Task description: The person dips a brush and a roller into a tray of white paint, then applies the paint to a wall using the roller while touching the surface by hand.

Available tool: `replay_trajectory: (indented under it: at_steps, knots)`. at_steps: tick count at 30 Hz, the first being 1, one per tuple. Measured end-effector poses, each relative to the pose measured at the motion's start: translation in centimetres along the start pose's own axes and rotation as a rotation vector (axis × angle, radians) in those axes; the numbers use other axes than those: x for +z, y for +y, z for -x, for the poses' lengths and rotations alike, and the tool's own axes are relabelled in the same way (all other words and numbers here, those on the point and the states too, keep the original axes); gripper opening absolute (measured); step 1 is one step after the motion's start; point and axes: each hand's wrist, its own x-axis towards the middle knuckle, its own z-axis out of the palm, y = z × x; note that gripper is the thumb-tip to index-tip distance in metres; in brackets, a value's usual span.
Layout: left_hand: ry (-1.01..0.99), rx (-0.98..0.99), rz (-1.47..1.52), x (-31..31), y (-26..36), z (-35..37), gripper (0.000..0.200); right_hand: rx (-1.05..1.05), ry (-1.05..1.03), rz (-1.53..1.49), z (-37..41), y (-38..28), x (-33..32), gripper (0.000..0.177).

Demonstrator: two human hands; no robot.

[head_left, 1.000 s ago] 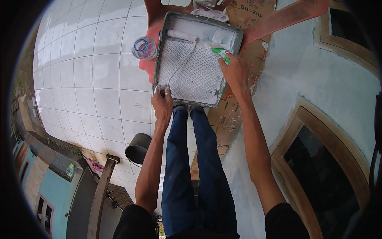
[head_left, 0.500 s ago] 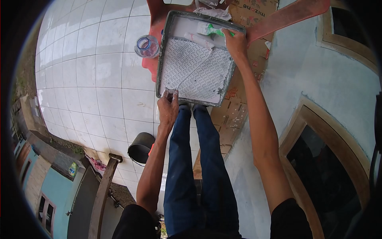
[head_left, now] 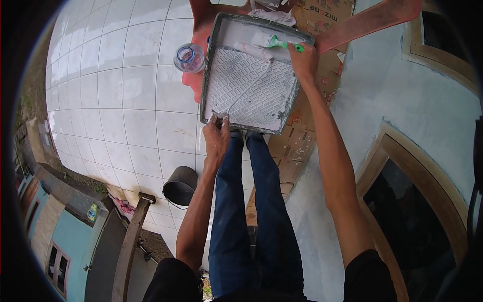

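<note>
My right hand point(head_left: 304, 63) grips a paintbrush point(head_left: 278, 42) by its green handle, and the handle's end sticks out past my fingers. The white-coated bristles are over the paint well at the far end of a paint tray point(head_left: 206, 85). A paint roller point(head_left: 254, 51) lies in the tray, its thin wire frame crossing the ridged ramp toward my left hand point(head_left: 216, 138). Those fingers are closed at the tray's near left corner, around the roller's near end; the roller's handle is hidden by my hand. White paint marks my fingertips.
The tray rests on a red plastic chair point(head_left: 192, 83). A clear plastic jar point(head_left: 189, 58) stands at its left. Lower down, a black bucket point(head_left: 179, 187) is on the white tiled floor point(head_left: 133, 90). Cardboard point(head_left: 289, 151) lies along the painted wall point(head_left: 322, 221) with its wood-framed windows.
The paintbrush has turned and slid slightly in my right hand, so more green handle shows beyond my fingers. My left hand stays at the tray corner. The whole view shifts slightly.
</note>
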Motion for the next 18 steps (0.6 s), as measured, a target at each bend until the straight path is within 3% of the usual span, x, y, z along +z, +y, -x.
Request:
replay_trajectory:
  at_steps: [4,9,12,18]
  knots:
    - [-0.011,0.001,-0.021,-0.3,0.2,-0.3,0.024,-0.005,0.114,0.117,1.6,1.2,-2.3,0.032]
    - [-0.007,0.037,-0.031,-0.5,0.2,-0.3,0.025,-0.032,0.127,-0.013,1.9,0.0,-2.8,0.032]
    - [0.006,0.026,-0.045,-0.5,0.7,-0.2,0.025,-0.006,0.056,-0.146,1.1,-2.2,-1.1,0.036]
    - [-0.003,0.003,-0.024,0.0,0.1,-0.5,0.025,-0.129,0.045,-0.123,-1.0,-3.6,4.5,0.038]
